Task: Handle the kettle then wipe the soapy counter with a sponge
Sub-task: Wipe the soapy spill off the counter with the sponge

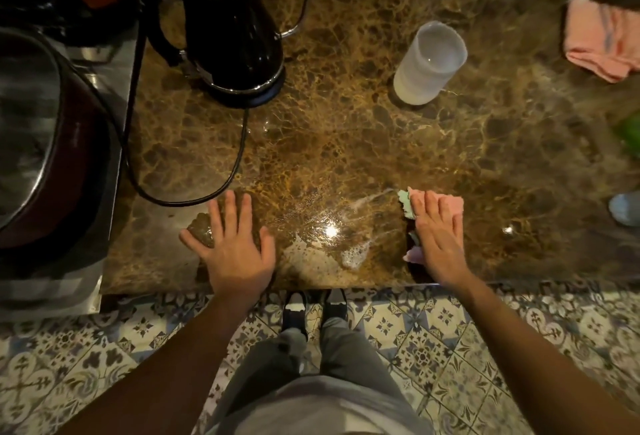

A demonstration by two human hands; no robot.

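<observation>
A black electric kettle (232, 36) with a thin gooseneck spout stands on its base at the back left of the brown marble counter (346, 144). Its cord (194, 197) loops toward the front. My right hand (438, 230) presses flat on a pink and green sponge (410, 204) near the counter's front edge. Soap foam (353, 254) and wet streaks lie just left of the sponge. My left hand (232, 244) rests flat on the counter with fingers spread, left of the foam.
A frosted plastic cup (429, 62) stands behind the wet patch. A pink cloth (599, 43) lies at the back right. A pot (38, 144) sits on the stove at the left. Something green (628, 133) and a pale object (627, 208) sit at the right edge.
</observation>
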